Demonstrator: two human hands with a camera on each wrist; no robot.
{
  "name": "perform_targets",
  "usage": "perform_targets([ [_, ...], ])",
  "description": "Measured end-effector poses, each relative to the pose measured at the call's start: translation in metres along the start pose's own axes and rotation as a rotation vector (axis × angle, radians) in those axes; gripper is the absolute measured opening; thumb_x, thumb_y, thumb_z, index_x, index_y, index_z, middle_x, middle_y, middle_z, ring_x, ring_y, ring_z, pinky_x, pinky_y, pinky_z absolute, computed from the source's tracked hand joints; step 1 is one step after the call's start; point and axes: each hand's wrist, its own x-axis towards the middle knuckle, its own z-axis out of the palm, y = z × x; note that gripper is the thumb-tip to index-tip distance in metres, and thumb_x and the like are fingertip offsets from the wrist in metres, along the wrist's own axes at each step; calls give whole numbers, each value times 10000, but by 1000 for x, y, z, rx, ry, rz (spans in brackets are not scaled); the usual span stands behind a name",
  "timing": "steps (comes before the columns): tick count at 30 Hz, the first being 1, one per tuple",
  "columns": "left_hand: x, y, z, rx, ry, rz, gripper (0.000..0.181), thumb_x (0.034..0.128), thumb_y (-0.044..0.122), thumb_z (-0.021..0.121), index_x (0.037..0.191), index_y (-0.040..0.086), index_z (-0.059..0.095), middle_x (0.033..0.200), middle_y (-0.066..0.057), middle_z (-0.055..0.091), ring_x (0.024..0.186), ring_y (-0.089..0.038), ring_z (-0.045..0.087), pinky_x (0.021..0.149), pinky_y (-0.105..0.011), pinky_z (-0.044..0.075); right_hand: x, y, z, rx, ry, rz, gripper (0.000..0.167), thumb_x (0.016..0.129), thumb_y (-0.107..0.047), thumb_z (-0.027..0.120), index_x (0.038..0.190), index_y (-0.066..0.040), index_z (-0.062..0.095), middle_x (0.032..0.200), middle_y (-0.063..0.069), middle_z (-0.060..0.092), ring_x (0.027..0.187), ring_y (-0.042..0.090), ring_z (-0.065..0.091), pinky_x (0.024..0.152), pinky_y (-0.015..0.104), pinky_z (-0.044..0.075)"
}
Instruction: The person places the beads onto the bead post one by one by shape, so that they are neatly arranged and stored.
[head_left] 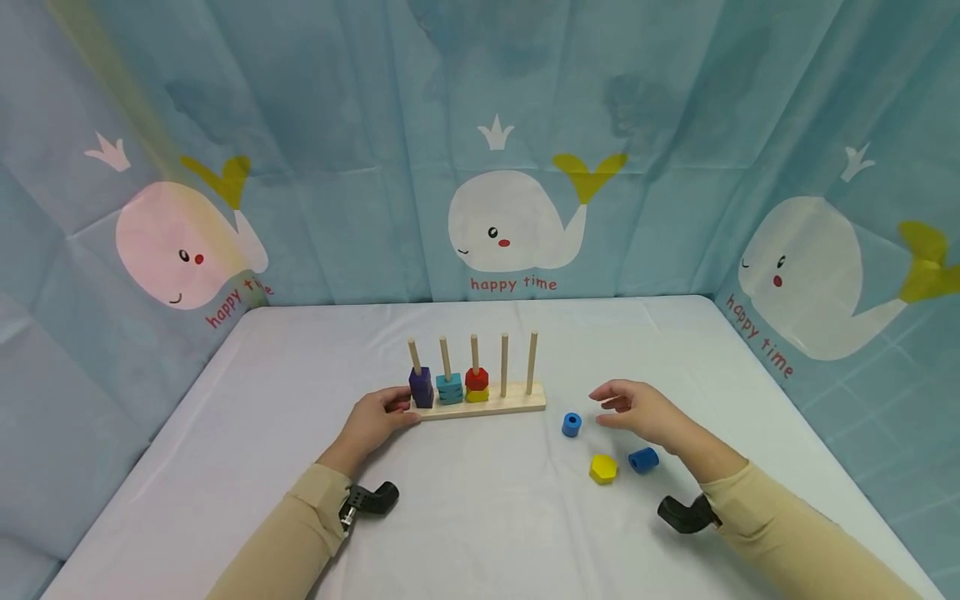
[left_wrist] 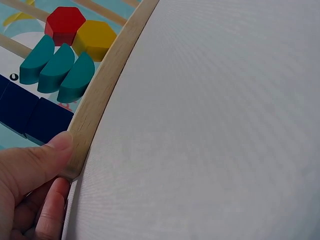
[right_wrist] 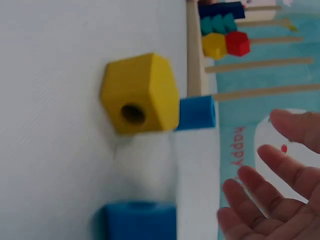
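Note:
A wooden peg stand [head_left: 517, 404] has five pegs. My left hand [head_left: 378, 415] grips its left end, the thumb [left_wrist: 60, 145] on the base's front face and the fingers curled by the end. Dark blue blocks [head_left: 422, 388] sit on the leftmost peg, wavy teal blocks [head_left: 450, 389] on the second. A red block [head_left: 477, 379] rests over a yellow one [head_left: 477, 396] on the third. My right hand [head_left: 641, 410] hovers with spread fingers, holding nothing, near an upright blue cylinder [head_left: 572, 425]. A yellow hexagonal block [right_wrist: 137, 92] and another blue cylinder [head_left: 643, 461] lie closer to me.
The two right-hand pegs [head_left: 532, 364] bear no blocks. A white cloth [head_left: 300, 350] covers the table, and a blue whale-print curtain [head_left: 360, 225] stands behind and at both sides. Black wrist mounts [head_left: 378, 498] jut from the sleeves.

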Motion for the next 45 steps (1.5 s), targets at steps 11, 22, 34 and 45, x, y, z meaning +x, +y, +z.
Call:
perform_targets([
  [11,0,-2,1,13,-3,-6,586,725,272,774,1240,81,572,1048,-51,655,957,-175,588,860,-383,452,-24,35,-10,-60,-51,108,393,751,-244,750,1095,-112,614,1177,94,556,1068,305,498,848,489,443],
  [22,-2,0,0,21,-9,-12,591,726,261,773,1245,68,566,1046,-65,655,955,-184,584,862,-390,446,-39,57,-12,-62,-76,59,460,688,-248,797,1095,-135,615,1125,95,506,837,223,450,641,297,436],
  [34,-2,2,-1,22,-7,6,581,731,251,770,1240,57,566,1072,-81,651,965,-185,590,864,-387,451,-36,51,-3,-61,-83,23,357,704,-214,787,1028,-179,642,1138,72,480,869,228,432,676,290,445],
  [45,-2,2,-1,26,-9,10,577,735,264,766,1238,63,569,1100,-89,639,972,-189,589,864,-385,454,-27,34,19,-94,-89,-79,235,725,-293,768,922,-198,682,1126,69,503,947,248,470,724,325,470],
])
